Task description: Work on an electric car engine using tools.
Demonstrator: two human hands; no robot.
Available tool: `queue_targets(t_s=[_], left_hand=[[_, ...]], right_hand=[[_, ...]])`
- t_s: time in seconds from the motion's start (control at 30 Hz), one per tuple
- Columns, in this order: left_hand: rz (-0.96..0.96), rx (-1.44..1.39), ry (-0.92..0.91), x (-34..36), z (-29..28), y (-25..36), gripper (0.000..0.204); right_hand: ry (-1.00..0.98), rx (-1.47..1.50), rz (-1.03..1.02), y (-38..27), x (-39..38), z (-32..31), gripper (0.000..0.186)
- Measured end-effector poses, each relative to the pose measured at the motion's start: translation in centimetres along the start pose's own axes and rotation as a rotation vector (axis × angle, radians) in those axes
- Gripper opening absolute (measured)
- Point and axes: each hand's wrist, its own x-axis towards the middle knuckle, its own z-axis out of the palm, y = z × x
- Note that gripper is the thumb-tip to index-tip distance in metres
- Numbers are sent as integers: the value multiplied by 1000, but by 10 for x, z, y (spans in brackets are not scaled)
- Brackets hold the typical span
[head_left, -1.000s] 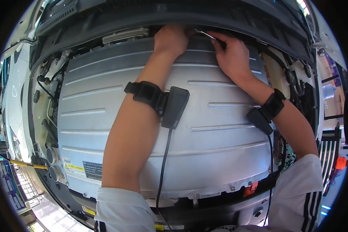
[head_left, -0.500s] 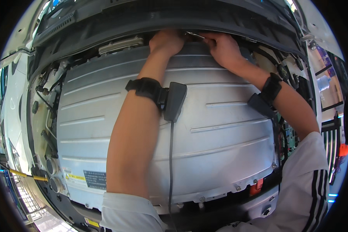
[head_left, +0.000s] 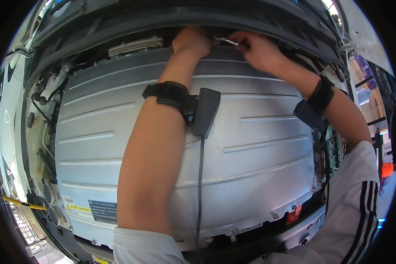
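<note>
Both hands at the far edge of a ribbed grey metal cover point(head_left: 132, 145), upper centre of frame.
Left hand point(head_left: 191, 42) curled shut, grip contents hidden; right hand point(head_left: 257, 48) pinches a thin silvery metal tool point(head_left: 226, 41) lying nearly level, tip pointing left, touching the left hand.

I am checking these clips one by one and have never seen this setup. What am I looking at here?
The picture comes from a fisheye camera on a person's head, looking down, so straight edges bend. Both bare forearms reach over a large ribbed grey metal cover to its far edge. The left hand grips there; the right hand pinches a thin metal tool between the hands. Each wrist wears a black strap; the left strap carries a small black box with a cable.
</note>
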Motion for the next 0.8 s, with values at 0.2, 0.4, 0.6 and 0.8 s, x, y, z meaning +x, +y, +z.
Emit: queue_targets(t_s=[0.2, 0.4, 0.6, 0.8], left_hand=[[-33, 38, 31, 0, -1, -10, 45], [1, 10, 27, -3, -2, 3, 37], [-10, -11, 33, 0, -1, -11, 33], [-198, -803, 87, 3, -16, -24, 24]], right_hand=[[-15, -165, -71, -29, -15, 3, 29], [-172, 26, 49, -14, -5, -8, 36], [-100, -149, -34, -32, -28, -4, 35], [-53, 19, -134, -32, -35, 0, 39]])
